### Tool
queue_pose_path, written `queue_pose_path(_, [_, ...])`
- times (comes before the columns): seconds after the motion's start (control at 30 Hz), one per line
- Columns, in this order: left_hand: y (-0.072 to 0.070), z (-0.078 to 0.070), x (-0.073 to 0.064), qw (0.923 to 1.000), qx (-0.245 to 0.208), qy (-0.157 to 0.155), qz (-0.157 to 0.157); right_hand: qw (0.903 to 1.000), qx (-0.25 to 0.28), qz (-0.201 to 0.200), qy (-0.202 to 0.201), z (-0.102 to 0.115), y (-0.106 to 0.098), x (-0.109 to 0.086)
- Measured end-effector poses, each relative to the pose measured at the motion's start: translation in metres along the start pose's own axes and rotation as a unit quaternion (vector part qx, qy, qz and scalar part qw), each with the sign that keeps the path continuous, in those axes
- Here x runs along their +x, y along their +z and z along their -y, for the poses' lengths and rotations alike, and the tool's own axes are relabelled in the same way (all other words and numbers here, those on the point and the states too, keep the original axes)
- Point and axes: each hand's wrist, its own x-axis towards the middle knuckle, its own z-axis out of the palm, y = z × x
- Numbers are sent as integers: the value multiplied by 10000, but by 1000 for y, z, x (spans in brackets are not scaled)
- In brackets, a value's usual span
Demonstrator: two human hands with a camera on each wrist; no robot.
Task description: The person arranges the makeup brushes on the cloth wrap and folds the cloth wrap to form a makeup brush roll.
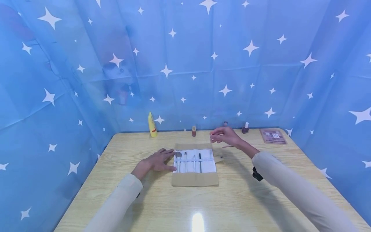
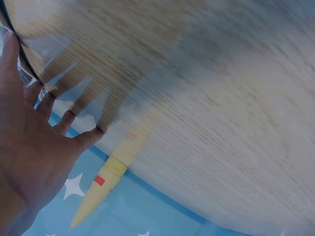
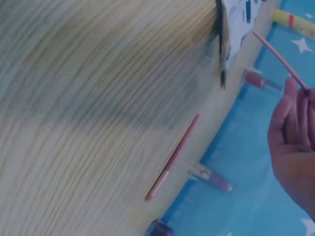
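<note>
A tan fabric brush roll [image 1: 195, 179] lies unfolded on the table, its white lining holding several makeup brushes [image 1: 178, 161] under a strap. My left hand [image 1: 158, 161] rests with spread fingers at the roll's left edge; the left wrist view shows this hand [image 2: 37, 142] with its fingers fanned out. Above the roll's upper right corner, my right hand [image 1: 227, 137] pinches a thin pink makeup brush [image 3: 278, 58] by one end, and that end is hidden in the fingers. A second thin pink stick [image 3: 172, 157] lies on the table to the right of the roll.
Along the back edge stand a yellow tube [image 1: 152, 125], a small reddish bottle [image 1: 194, 131] and a dark polish bottle [image 1: 245, 128] with a white cap. Another small bottle [image 1: 225, 123] shows behind my right hand. A flat palette [image 1: 273, 136] lies at back right, before a blue star-patterned curtain [image 1: 191, 64].
</note>
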Motion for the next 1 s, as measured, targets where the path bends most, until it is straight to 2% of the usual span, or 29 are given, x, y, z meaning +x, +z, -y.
queue_pose_path(0.53, [1, 1, 1, 9999, 99, 91, -20, 9995, 143, 177, 207, -6, 26, 13])
queue_pose_path(0.77, [1, 0, 1, 10000, 70, 58, -35, 9998, 116, 158, 34, -11, 34, 15])
queue_pose_path(1.0, [1, 0, 0, 10000, 36, 5, -53, 9999, 44, 78, 109, -13, 38, 14])
